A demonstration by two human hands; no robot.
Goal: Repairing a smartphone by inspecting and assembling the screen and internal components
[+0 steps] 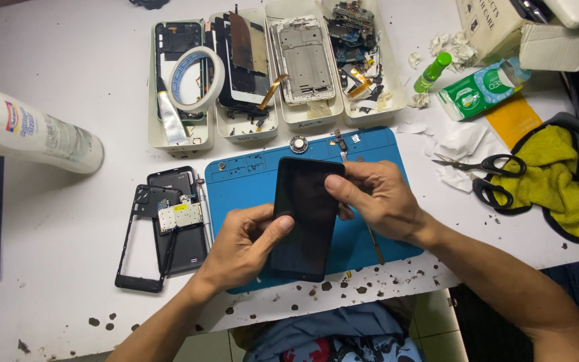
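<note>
Head view: I see both hands closed on a flat black rectangular phone screen [305, 218], held just over the blue rubber work mat [249, 177] — left hand [239, 245] thumb on its lower edge, right hand [380, 198] pinching the upper right edge. Beside the mat lies a black plastic phone frame [162, 231]; black-handled scissors [487, 175] and white trays of parts [276, 70] crowd the table.
</note>
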